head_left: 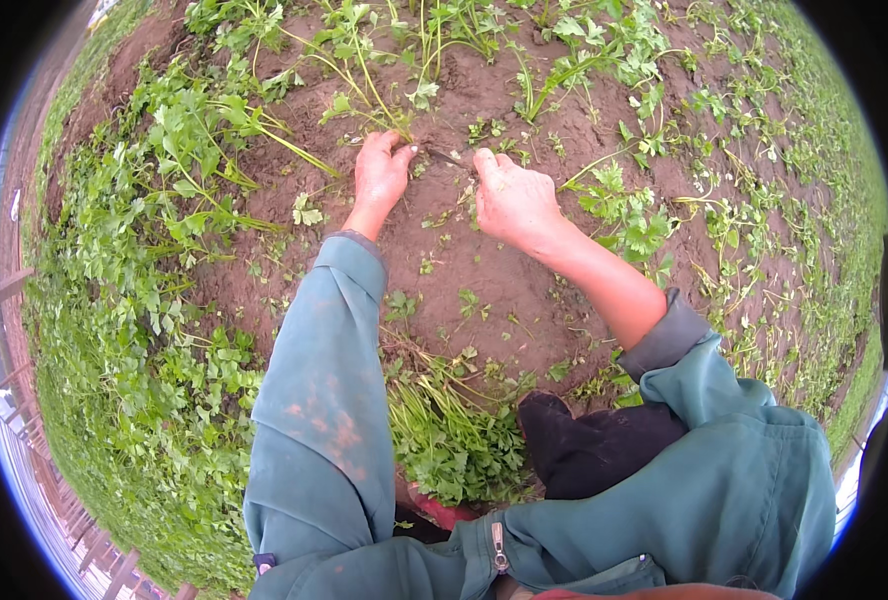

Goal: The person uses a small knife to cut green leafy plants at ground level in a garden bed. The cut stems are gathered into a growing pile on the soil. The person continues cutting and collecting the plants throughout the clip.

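My left hand (382,174) grips the base of a leafy celery-like plant (369,94), whose thin pale stems lean up and to the left. To the right, my right hand (517,199) is closed around a small knife, its handle hidden in my fist. The dark knife blade (444,157) points left across the soil toward the plant's base. A pile of cut celery-like stalks (451,435) lies on the ground close in front of my body, leaves toward me.
Standing celery-like plants (189,161) grow thickly on the left, with more plants (556,82) ahead. Bare brown soil (444,262) with scattered small seedlings lies between my arms. Low sprawling greenery (774,247) covers the right side. Wooden posts (0,295) line the far left edge.
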A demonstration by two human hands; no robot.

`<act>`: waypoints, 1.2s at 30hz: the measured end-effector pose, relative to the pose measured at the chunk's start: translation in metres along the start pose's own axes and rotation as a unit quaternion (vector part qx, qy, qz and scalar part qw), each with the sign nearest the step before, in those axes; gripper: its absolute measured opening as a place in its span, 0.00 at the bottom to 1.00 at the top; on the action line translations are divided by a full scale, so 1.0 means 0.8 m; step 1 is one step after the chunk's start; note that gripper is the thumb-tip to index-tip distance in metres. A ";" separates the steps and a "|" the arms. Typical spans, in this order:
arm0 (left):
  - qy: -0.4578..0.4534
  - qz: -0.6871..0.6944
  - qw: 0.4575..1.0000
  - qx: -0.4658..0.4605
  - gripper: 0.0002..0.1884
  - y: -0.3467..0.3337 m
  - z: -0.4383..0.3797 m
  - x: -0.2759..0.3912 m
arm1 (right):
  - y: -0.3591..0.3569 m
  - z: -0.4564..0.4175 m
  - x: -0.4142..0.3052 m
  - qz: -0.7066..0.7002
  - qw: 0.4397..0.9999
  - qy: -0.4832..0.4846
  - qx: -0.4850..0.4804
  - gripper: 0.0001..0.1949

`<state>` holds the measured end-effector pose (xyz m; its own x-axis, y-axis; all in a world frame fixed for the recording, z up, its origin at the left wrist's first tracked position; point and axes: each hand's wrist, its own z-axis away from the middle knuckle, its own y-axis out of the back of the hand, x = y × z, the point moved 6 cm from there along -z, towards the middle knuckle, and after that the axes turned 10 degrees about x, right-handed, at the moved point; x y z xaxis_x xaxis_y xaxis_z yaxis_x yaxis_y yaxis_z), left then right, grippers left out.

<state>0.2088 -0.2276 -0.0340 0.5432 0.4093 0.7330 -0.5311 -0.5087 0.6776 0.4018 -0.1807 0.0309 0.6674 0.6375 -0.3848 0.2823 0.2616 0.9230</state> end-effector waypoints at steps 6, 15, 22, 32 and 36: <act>-0.109 -0.099 0.986 0.075 0.11 -0.005 0.019 0.035 | 0.017 -0.004 0.012 -0.073 0.995 -0.073 -0.002 0.20; -0.085 -0.051 0.981 0.165 0.09 -0.007 0.033 0.019 | 0.004 -0.004 0.008 -0.051 0.997 -0.018 0.060 0.14; -0.065 -0.011 0.983 0.169 0.10 -0.012 0.037 0.014 | -0.062 0.010 0.000 0.117 0.991 0.068 -0.004 0.30; -0.007 0.000 0.998 0.054 0.21 -0.004 0.029 0.005 | -0.071 0.039 0.012 0.026 0.999 -0.001 -0.033 0.27; 0.046 0.131 0.989 -0.049 0.31 0.044 0.035 -0.027 | -0.054 0.083 0.031 -0.076 0.990 -0.099 -0.060 0.22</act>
<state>0.1966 -0.2755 -0.0279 0.3196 0.3418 0.8838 -0.7084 -0.5332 0.4624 0.4514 -0.2242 -0.0188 0.7485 0.4327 -0.5025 0.3138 0.4365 0.8432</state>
